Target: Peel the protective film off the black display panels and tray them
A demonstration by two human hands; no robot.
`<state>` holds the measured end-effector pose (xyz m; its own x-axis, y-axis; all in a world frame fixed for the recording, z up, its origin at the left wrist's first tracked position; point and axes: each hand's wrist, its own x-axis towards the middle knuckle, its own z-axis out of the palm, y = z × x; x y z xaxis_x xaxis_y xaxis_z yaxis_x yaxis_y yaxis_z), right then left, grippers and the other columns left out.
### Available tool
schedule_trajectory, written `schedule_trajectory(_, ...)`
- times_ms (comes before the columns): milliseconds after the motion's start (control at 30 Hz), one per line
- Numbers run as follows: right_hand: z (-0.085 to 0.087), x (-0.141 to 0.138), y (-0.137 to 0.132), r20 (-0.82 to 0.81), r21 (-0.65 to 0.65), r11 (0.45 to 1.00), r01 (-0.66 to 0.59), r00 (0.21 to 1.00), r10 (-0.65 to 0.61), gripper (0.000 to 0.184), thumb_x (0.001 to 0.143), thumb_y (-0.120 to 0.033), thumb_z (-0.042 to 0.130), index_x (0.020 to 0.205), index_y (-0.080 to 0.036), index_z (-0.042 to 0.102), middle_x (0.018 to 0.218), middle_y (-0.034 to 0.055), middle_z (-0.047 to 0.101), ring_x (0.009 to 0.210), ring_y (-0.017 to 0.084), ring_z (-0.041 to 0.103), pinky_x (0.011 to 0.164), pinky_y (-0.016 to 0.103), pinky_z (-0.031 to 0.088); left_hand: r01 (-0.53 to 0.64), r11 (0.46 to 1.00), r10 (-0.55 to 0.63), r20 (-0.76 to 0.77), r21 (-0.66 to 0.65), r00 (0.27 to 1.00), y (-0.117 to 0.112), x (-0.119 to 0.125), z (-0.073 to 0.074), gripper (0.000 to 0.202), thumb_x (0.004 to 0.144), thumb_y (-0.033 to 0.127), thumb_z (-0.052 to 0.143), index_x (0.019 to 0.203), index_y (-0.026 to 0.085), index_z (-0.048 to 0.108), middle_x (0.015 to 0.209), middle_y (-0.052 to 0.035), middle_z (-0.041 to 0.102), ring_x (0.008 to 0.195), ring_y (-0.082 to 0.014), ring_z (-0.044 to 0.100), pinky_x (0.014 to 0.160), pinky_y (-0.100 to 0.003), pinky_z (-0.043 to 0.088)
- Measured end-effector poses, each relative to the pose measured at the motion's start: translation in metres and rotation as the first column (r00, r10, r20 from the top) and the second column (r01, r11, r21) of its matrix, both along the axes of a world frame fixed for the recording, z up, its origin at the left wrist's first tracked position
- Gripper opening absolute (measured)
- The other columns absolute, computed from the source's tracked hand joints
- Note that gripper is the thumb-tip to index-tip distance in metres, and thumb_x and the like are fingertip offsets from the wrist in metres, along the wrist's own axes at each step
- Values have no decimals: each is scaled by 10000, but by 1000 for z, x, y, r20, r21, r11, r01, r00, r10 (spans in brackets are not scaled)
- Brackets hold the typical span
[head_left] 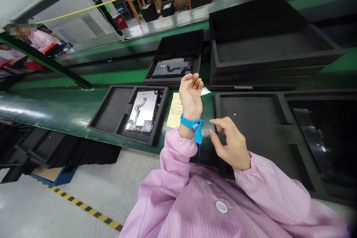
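My left hand [191, 95] is raised over the bench, palm up, fingers loosely bent with nothing in them. A blue wrist strap [192, 123] circles that wrist, its loose end hanging down beside a thin cord. Just right of the strap is my right hand [230, 143], thumb and forefinger apart, holding nothing and not touching the strap. To the left, a black foam tray [107, 109] bears a silver screen panel [143, 109] with a grey flex cable. Behind my left hand lies a yellow handwritten paper [175, 111], partly covered by the hand and wrist.
A second panel [173, 67] sits in a black tray [199, 54] farther back. Stacked black trays [251, 63] stand back right. A large tray [248, 98] with a dark glossy panel [326, 130] lies at right. A person in pink [46, 39] is at far left.
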<state>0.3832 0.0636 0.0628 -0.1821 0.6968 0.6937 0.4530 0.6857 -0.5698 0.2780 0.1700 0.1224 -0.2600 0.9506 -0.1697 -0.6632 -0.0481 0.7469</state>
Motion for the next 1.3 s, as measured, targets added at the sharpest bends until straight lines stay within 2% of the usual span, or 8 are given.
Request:
schedule_trajectory(167,6,-5,-8,-160,-215,972,-90,986,56,169,944,-261,470,1091,-182,502,965,63,564,853,148,552,740,278,490,-84,972,132,-215,219,968,-4,3,-1,187,857,72,379,773,200,486,758,24,605,682,-74,594,738,-224,470)
schedule_trajectory(233,6,-5,-7,-276,-379,906,-186,958,81,209,943,-322,494,1108,-192,490,936,41,595,825,133,586,737,256,501,-94,936,197,-281,339,939,-8,7,-3,202,852,77,399,746,201,518,737,26,610,659,-80,585,701,-224,472)
schedule_trajectory(367,4,2,2,-492,-555,690,-464,852,177,293,927,-337,499,1162,-184,416,900,39,640,819,144,644,764,274,530,-10,874,207,-355,486,912,-15,15,-4,212,854,88,434,740,197,576,735,15,627,662,-94,582,660,-229,477)
schedule_trajectory(433,5,6,7,-470,-575,661,-483,856,217,287,922,-256,465,1188,-181,387,881,29,647,803,130,650,762,258,531,19,871,184,-362,491,914,-17,20,-6,206,853,89,445,739,190,583,728,10,629,666,-97,584,658,-230,480)
schedule_trajectory(567,2,7,11,-118,-408,885,-222,975,190,272,858,-45,335,1079,-178,421,755,-21,608,650,76,599,628,173,489,-8,900,169,-332,435,928,-16,25,-12,183,845,100,459,736,192,573,727,14,633,659,-93,585,655,-225,475)
schedule_trajectory(667,-4,-1,9,-22,-223,971,-82,997,79,253,843,-39,317,1029,-165,433,810,25,585,660,100,567,602,203,477,-36,928,123,-213,371,969,-11,22,-13,184,837,74,448,744,190,557,715,22,633,639,-83,585,662,-221,465)
schedule_trajectory(933,-17,-16,8,-50,88,996,-21,998,25,236,911,-116,513,1133,-174,457,885,39,580,645,112,522,644,245,503,-80,991,49,259,107,965,-7,5,-2,189,867,39,404,789,178,505,716,45,574,592,-39,556,650,-184,419)
schedule_trajectory(1300,-8,-26,1,-211,139,990,-18,976,48,328,822,-3,604,1104,-164,552,672,-21,482,567,83,403,501,201,392,-127,976,36,445,175,895,-14,-2,13,257,868,38,334,740,190,496,638,46,534,528,-43,500,551,-166,376)
